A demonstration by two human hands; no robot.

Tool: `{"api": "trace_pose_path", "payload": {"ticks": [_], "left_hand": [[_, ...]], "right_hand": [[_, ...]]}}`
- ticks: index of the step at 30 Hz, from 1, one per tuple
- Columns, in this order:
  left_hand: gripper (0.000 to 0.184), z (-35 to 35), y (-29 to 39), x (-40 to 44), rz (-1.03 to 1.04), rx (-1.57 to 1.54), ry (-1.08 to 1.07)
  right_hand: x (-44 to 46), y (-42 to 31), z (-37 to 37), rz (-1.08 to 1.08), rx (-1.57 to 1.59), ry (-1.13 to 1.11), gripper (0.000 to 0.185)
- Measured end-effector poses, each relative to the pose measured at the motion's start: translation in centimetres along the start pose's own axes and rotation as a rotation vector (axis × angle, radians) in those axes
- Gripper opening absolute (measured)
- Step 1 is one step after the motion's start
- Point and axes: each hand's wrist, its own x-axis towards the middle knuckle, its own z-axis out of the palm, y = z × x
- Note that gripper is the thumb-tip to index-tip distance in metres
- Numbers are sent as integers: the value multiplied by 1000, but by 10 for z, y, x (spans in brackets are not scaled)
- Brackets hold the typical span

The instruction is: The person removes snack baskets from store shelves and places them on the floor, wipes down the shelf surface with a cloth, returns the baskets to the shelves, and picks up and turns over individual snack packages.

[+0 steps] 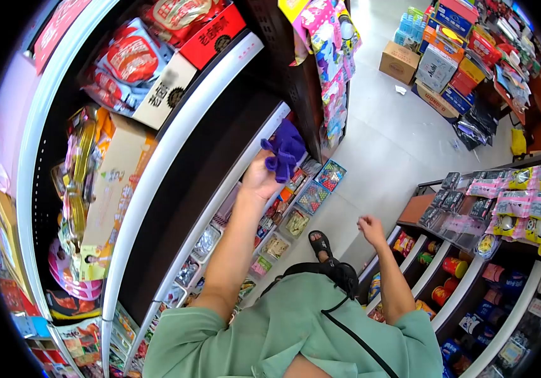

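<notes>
My left hand [261,179] is closed on a bunched purple cloth [287,148], held at the front edge of a dark shelf [220,120]. The cloth hangs partly over the white shelf rim, and my fingers are mostly hidden behind it. Out over the aisle, my right hand [372,230] holds nothing that I can see. Its fingers are half curled and a little apart, near the right-hand shelves.
Snack packs fill boxes [168,88] on the upper left shelf. Below the cloth are bins of small sweets [313,198]. Stacked cartons [437,66] stand on the far floor. Shelves of packaged goods [453,267] line my right side. My sandalled foot [321,244] is on the pale floor.
</notes>
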Motion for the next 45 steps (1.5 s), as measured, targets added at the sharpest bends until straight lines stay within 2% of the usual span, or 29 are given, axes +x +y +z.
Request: {"api": "trace_pose_path", "payload": {"ticks": [3, 7, 9, 10, 13, 15, 21, 24, 28, 32, 35, 37, 38, 39, 43, 45], "left_hand": [[35, -2, -26, -21, -115, -271, -43], [33, -11, -48, -50, -101, -295, -52], [33, -6, -55, -69, -92, -80, -59], [35, -8, -64, -78, -94, -75, 35], [37, -14, -84, -104, -76, 9, 93], [37, -22, -97, -123, -80, 0, 182], [24, -23, -120, -172, 48, -8, 370], [23, -31, -141, -175, 85, -34, 324], [23, -7, -151, -182, 91, -103, 297], [23, 4, -177, -163, 50, -115, 291], [16, 20, -189, -139, 45, -66, 306], [10, 31, -191, -111, 86, -2, 285], [11, 40, -188, -98, 111, 22, 244], [20, 50, -186, -83, 123, 30, 240], [19, 99, -179, -7, 133, 145, 99], [17, 120, -181, 47, 162, 262, 63]], "right_hand": [[-7, -98, 7, -208, -93, 6, 23], [-35, -186, 23, -350, 44, -8, 19], [-55, -215, 31, -478, 109, -110, 17], [-65, -224, 34, -486, 103, -128, 17], [-85, -239, 48, -602, 104, -124, 16], [-96, -241, 56, -706, 47, -38, 14], [-132, -252, 71, -777, -119, -187, 13], [-152, -256, 71, -807, -172, -209, 12], [-172, -258, 46, -867, -271, -127, 12], [-186, -265, 12, -851, -337, 2, 13], [-181, -266, -20, -830, -335, 79, 15], [-171, -270, -39, -814, -314, 169, 15], [-165, -274, -49, -809, -332, 202, 15], [-157, -279, -56, -804, -326, 214, 15], [-110, -302, -96, -868, -243, 309, 14], [-77, -314, -122, -915, -220, 289, 14]]}}
